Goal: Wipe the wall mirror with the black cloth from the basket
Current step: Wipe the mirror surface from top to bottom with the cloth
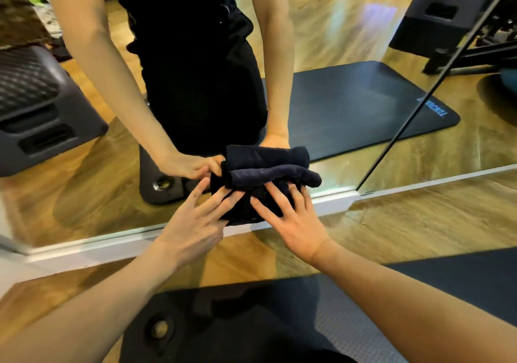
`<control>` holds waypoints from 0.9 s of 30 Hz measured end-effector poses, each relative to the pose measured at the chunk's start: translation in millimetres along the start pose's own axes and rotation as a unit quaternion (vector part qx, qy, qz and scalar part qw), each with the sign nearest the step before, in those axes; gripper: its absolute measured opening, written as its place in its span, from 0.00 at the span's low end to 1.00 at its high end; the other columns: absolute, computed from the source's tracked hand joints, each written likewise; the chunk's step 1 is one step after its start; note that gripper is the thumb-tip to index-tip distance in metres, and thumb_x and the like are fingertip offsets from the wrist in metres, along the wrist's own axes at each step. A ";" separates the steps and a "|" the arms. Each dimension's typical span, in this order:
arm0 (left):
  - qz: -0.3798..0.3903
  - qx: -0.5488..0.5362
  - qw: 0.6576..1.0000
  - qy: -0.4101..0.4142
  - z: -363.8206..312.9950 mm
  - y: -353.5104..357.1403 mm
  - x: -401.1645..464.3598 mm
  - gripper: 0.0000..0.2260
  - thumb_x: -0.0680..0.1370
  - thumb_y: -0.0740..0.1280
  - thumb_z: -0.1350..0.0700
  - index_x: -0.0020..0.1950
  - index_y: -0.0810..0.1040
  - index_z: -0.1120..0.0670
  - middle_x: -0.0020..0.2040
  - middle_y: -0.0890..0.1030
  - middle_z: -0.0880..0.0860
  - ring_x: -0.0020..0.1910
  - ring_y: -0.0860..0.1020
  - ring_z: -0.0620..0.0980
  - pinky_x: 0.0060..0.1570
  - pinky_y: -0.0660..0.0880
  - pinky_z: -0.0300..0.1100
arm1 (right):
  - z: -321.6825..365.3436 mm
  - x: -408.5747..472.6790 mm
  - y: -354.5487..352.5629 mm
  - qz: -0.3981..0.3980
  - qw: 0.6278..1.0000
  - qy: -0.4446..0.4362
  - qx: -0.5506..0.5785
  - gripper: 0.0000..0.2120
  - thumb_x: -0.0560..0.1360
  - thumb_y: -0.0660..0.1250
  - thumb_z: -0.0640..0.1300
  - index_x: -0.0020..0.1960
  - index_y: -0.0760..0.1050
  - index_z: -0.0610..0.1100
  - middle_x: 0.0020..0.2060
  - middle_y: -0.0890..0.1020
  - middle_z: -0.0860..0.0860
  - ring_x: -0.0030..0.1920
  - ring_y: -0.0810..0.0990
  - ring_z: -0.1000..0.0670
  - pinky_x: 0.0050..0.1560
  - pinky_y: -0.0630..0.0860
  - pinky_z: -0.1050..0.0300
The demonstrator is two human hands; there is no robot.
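The black cloth [253, 194] is bunched and folded against the lower part of the wall mirror [349, 40]. My left hand [193, 222] touches the cloth's left side with straight, spread fingers. My right hand [291, 217] presses its right side with the fingers spread flat on the fabric. The mirror shows the reflection of both arms, of the cloth's back and of a person in dark clothes. No basket is in view.
A white baseboard [112, 245] runs under the mirror along the wooden floor [419, 222]. A dark exercise mat [251, 320] lies under me, and its reflection appears in the glass. A vertical seam [436, 82] splits the mirror panels at right. Grey step platforms are reflected at left and upper right.
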State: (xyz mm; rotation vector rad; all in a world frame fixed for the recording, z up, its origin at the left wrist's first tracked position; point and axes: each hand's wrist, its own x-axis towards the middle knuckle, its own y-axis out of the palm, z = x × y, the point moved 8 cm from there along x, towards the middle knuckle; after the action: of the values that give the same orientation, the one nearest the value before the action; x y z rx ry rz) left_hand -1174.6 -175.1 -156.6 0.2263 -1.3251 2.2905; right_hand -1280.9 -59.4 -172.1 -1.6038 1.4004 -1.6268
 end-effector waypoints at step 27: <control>0.177 0.069 0.978 -0.086 146.1 -37.4 -311.0 0.20 0.79 0.57 0.53 0.46 0.87 0.58 0.72 0.75 0.61 0.73 0.71 0.64 0.72 0.55 0.75 | 332.1 125.6 38.1 0.217 0.937 -0.117 0.246 0.37 0.83 0.55 0.43 0.83 0.35 0.51 0.74 0.21 0.51 0.76 0.34 0.36 0.77 0.40 0.31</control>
State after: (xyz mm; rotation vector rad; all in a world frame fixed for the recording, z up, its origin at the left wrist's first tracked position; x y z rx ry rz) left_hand -899.6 -384.2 -167.7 0.2569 -1.3810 2.7199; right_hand -1014.3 -293.2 -213.2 -1.0637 1.0218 -1.3322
